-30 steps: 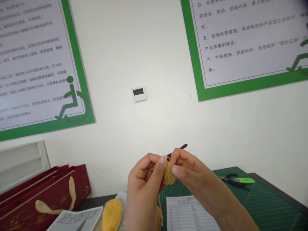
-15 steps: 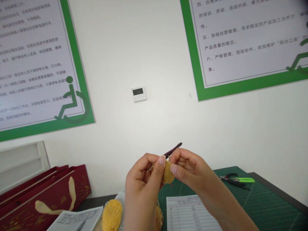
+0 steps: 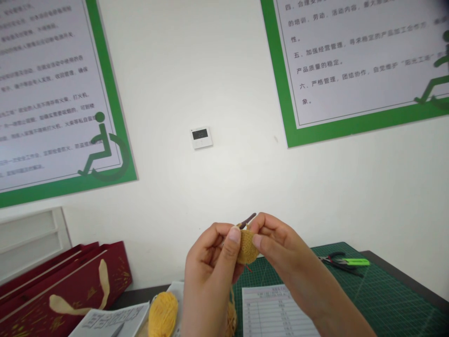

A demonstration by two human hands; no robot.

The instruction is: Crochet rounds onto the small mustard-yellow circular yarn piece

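A small mustard-yellow crocheted piece (image 3: 248,247), cup-like in shape, is held up between both hands. My left hand (image 3: 214,262) is closed on it, the thumb pressed against its left edge. From behind that thumb, a crochet hook (image 3: 249,221) with a dark purple handle slants up to the right; its metal end is hidden by the left fingers. My right hand (image 3: 278,241) pinches the piece's upper right edge between thumb and fingertips. A short red thread (image 3: 249,268) pokes out below the piece. Mustard yarn (image 3: 231,316) shows partly behind my left wrist.
A yellow yarn ball (image 3: 163,314) lies left of my forearm, beside a paper with a pen (image 3: 117,323). Dark red gift bags (image 3: 87,281) stand at left. A printed sheet (image 3: 277,313) rests on the green cutting mat (image 3: 379,290), with pliers (image 3: 338,262) farther back.
The hook's handle has slid down and left, so less of it shows. The crocheted piece is turned to show more of its face, and the right fingertips sit slightly farther right.
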